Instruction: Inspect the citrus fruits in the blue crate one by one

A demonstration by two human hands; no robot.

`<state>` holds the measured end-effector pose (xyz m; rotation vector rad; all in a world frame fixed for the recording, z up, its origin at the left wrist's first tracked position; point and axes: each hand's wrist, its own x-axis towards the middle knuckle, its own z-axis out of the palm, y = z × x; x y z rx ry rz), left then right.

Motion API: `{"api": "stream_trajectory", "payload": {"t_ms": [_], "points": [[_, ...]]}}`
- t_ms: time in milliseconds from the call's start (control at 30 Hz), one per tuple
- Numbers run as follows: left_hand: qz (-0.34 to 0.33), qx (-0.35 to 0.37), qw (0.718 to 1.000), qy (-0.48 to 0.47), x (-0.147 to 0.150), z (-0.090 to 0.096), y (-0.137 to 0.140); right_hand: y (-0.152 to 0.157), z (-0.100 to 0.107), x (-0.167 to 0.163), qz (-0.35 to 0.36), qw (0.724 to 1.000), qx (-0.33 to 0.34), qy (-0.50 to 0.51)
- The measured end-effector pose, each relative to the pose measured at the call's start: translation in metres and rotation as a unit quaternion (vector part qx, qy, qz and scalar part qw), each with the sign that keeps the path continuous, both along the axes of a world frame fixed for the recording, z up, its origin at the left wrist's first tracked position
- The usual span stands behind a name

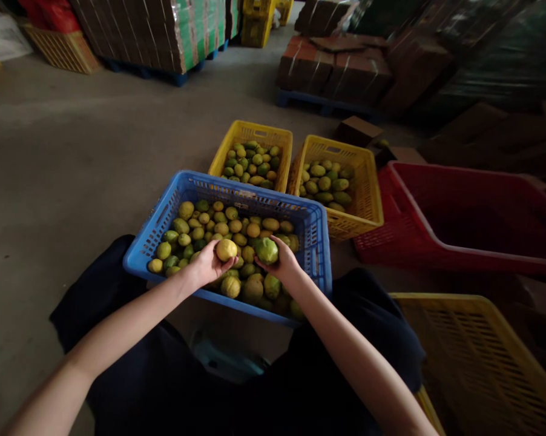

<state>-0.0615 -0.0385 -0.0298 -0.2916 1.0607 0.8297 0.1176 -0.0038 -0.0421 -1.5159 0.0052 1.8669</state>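
Note:
Over the blue crate (321, 254), my left hand (208, 264) is closed round a yellow lemon (226, 249). My right hand (282, 261) grips a larger green lemon (266, 250) with a bumpy skin, a short way to the right of the yellow one. Beneath both hands the crate holds many loose lemons (231, 287), some yellow and some green, in a layer that leaves its upper walls showing. Parts of my fingers are hidden behind the fruit they hold.
Behind the blue crate stand a yellow crate (287, 151) and a second yellow crate (361, 212), both holding similar fruit. A large red bin (373, 242) is at the right. Another yellow crate (463, 300) lies near my right knee. Strapped cartons (332, 69) sit on a pallet farther back.

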Motion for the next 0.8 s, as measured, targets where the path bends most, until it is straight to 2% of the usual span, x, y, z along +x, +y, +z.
{"api": "stream_trajectory", "payload": {"t_ms": [300, 500, 667, 800], "points": [[0.053, 0.06, 0.997, -0.018, -0.0003, 0.0067, -0.0015, 0.0, -0.0017, -0.0002, -0.015, 0.998, 0.027, 0.048], [0.028, 0.062, 0.997, -0.035, 0.0001, 0.0071, -0.0011, -0.0003, 0.0002, -0.0002, -0.03, 0.997, 0.04, 0.061], [0.015, 0.063, 0.997, -0.035, 0.0004, 0.0054, -0.0016, -0.0015, 0.0048, -0.0032, -0.044, 0.998, 0.029, 0.021], [0.009, 0.07, 0.997, -0.028, 0.0011, 0.0044, -0.0019, -0.0014, -0.0009, -0.0033, -0.034, 0.998, 0.044, -0.005]]}}
